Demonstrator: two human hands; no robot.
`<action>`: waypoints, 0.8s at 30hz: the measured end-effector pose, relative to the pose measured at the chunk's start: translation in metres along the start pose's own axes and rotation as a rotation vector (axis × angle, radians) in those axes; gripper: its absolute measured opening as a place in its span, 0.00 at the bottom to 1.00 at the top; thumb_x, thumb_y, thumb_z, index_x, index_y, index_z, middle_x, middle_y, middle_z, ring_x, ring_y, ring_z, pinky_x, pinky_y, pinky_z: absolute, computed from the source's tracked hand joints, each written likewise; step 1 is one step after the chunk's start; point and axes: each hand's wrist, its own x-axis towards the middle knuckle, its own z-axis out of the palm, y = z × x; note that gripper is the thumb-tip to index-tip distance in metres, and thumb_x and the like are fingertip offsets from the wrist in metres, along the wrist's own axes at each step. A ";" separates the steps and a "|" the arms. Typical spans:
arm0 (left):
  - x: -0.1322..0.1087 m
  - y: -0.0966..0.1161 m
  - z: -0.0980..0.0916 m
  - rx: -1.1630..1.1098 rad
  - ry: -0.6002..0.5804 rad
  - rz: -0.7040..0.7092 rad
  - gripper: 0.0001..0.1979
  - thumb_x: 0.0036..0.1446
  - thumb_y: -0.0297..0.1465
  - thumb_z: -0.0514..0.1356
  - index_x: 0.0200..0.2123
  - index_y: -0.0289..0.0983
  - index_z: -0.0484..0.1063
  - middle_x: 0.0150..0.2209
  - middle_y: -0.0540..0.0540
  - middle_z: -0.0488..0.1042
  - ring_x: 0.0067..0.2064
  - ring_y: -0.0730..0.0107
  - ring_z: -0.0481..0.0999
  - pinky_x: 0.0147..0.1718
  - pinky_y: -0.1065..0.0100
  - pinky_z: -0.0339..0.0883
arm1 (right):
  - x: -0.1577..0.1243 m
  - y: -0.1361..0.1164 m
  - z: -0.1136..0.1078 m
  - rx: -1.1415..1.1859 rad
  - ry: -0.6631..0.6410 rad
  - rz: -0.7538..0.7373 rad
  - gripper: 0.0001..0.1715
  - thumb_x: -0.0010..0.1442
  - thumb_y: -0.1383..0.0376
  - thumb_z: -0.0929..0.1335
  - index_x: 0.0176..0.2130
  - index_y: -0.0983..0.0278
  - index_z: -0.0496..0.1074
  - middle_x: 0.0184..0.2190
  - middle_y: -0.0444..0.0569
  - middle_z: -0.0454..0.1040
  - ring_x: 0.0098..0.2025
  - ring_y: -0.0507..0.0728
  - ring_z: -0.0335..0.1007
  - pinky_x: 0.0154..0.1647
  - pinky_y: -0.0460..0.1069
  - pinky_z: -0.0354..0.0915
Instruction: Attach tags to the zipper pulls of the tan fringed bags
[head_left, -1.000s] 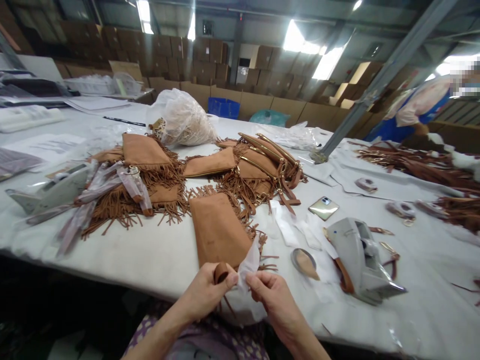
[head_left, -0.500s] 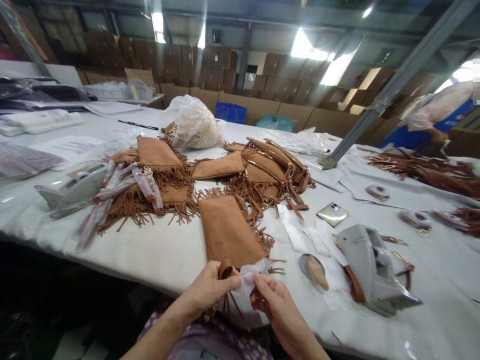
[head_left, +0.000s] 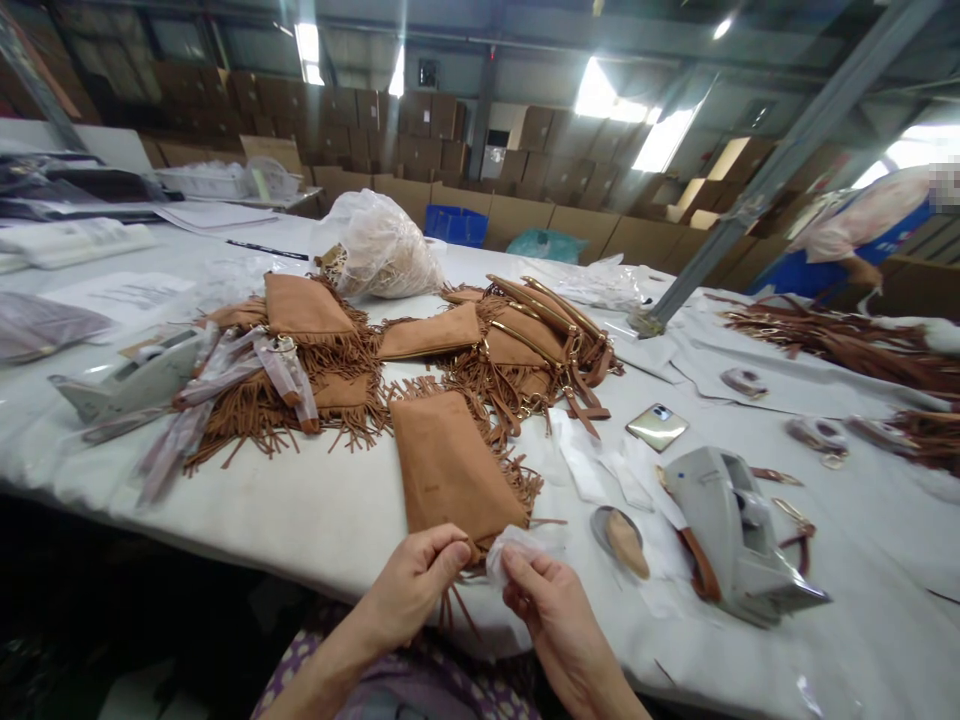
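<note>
A brown fringed pouch [head_left: 450, 465] lies on the white table in front of me. My left hand [head_left: 412, 585] is closed at its lower edge, pinching a brown leather strap that its fingers mostly hide. Thin fringe strips [head_left: 459, 612] hang below that hand. Just to the right, my right hand [head_left: 551, 605] pinches a crumpled white piece of tissue or thin plastic [head_left: 521, 548] between thumb and fingers. The two hands are a short way apart.
A grey tape dispenser [head_left: 731, 530], a round dish [head_left: 619, 540] and a phone [head_left: 658, 427] sit at right. More fringed pouches [head_left: 311, 305] are piled behind, near a stuffed plastic bag [head_left: 382, 245]. Another dispenser [head_left: 131, 375] stands left. A metal post [head_left: 750, 205] rises beyond; a co-worker [head_left: 862, 235] bends at far right.
My right hand has drawn the white piece away from the left hand. The strap loop that stood above my left fingers no longer shows. The view has shifted slightly.
</note>
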 end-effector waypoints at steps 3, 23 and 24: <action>-0.002 -0.002 0.002 0.032 0.048 -0.033 0.20 0.59 0.47 0.51 0.25 0.37 0.63 0.20 0.54 0.59 0.24 0.74 0.57 0.24 0.73 0.52 | -0.003 -0.005 0.005 0.107 -0.025 0.032 0.16 0.42 0.58 0.77 0.29 0.66 0.77 0.27 0.47 0.74 0.25 0.50 0.62 0.28 0.45 0.59; -0.004 0.005 0.015 0.077 0.211 -0.144 0.12 0.50 0.38 0.62 0.30 0.34 0.71 0.23 0.54 0.62 0.26 0.73 0.59 0.27 0.72 0.55 | -0.003 0.003 0.019 -0.021 0.072 -0.126 0.22 0.42 0.51 0.75 0.20 0.67 0.73 0.16 0.41 0.64 0.22 0.49 0.54 0.25 0.46 0.54; -0.003 0.005 0.016 0.065 0.212 -0.145 0.11 0.51 0.38 0.61 0.29 0.34 0.71 0.22 0.54 0.61 0.26 0.74 0.58 0.27 0.72 0.54 | -0.003 0.004 0.019 -0.028 0.078 -0.130 0.22 0.42 0.50 0.75 0.20 0.67 0.73 0.16 0.41 0.64 0.22 0.49 0.54 0.25 0.46 0.54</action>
